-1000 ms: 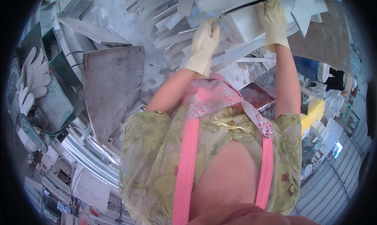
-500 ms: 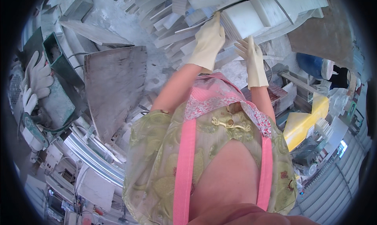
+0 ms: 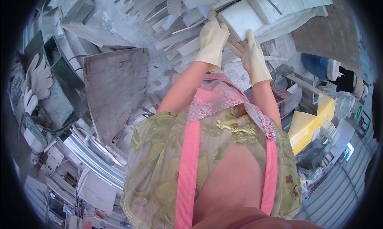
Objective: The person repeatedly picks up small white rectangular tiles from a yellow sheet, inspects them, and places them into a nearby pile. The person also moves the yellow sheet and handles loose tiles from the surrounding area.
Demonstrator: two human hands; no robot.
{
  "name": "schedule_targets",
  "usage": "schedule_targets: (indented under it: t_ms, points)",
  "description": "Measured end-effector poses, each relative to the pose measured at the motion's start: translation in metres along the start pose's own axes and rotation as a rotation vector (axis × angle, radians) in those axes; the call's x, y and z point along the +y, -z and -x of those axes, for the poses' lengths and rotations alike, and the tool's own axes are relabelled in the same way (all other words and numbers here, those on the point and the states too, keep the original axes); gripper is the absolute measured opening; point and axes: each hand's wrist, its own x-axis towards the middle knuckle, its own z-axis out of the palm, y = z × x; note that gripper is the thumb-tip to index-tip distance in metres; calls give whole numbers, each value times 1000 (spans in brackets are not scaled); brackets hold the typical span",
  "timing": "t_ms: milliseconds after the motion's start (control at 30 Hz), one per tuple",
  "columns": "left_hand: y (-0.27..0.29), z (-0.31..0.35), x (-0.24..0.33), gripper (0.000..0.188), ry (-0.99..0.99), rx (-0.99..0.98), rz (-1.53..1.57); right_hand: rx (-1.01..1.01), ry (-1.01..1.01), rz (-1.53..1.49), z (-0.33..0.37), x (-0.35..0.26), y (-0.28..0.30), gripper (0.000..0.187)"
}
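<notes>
Since a moment ago right hand [image 3: 254, 58] dropped beneath the white slab [image 3: 240, 21]; left hand [image 3: 212, 40] grips its edge, right presses flat; slab not yet lifted from the pile [image 3: 175, 25]

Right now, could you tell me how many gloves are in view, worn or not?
4: one on the left hand and one on the right hand, both at the white slab; two spare gloves at the far left. Others may be hidden.

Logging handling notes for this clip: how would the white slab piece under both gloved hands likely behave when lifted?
The white slab piece looks like thick cut stone, so probably stiff and heavy. Both the left hand and right hand rest on it. Its smooth, dusty faces may slip; the corners might chip.
</notes>
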Motion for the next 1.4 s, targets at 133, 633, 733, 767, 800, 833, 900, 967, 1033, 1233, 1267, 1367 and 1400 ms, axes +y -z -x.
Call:
schedule_targets:
  t_ms: [133, 633, 733, 767, 800, 833, 900, 967, 1033, 1233, 1267, 1367, 1400]
  points:
    - [5, -6, -10, 50, 83, -46, 291, -15, 19, -41, -2, -3, -9, 68]
    - [15, -20, -25, 46, -117, -138, 150, 45, 475, 1315, -9, -2, -15, 48]
    - [16, -17, -19, 37, -202, -51, -38, 28, 535, 1345, -4, -5, -16, 48]
    - [18, -17, -16, 38, -247, -41, -164, -10, 592, 1365, -6, -4, -14, 48]
    - [21, -18, -12, 38, -259, -76, -278, 4, 477, 1391, -9, -3, -9, 49]
    - [25, -18, -8, 39, -257, -117, -396, -8, 393, 1411, -14, 0, -2, 50]
    - [33, -16, 1, 42, -299, -124, -513, -81, 279, 1114, -30, 7, 12, 53]
    - [37, -9, 9, 46, -290, -80, -459, -129, 222, 718, -41, 18, 25, 60]
    - [38, 4, 11, 50, -212, -14, -241, -171, 195, 473, -43, 26, 34, 66]
    - [15, 9, 10, 46, -303, 145, -142, 25, 137, 304, -31, 16, 26, 70]
    - [13, 6, 8, 49, -298, 119, -184, 26, 173, 424, -34, 10, 20, 70]
    - [13, 1, 1, 56, -270, 33, -326, 205, 135, 805, -41, 1, 6, 66]
    - [15, 1, -1, 57, -298, 30, -372, 166, 163, 670, -41, 0, 3, 64]
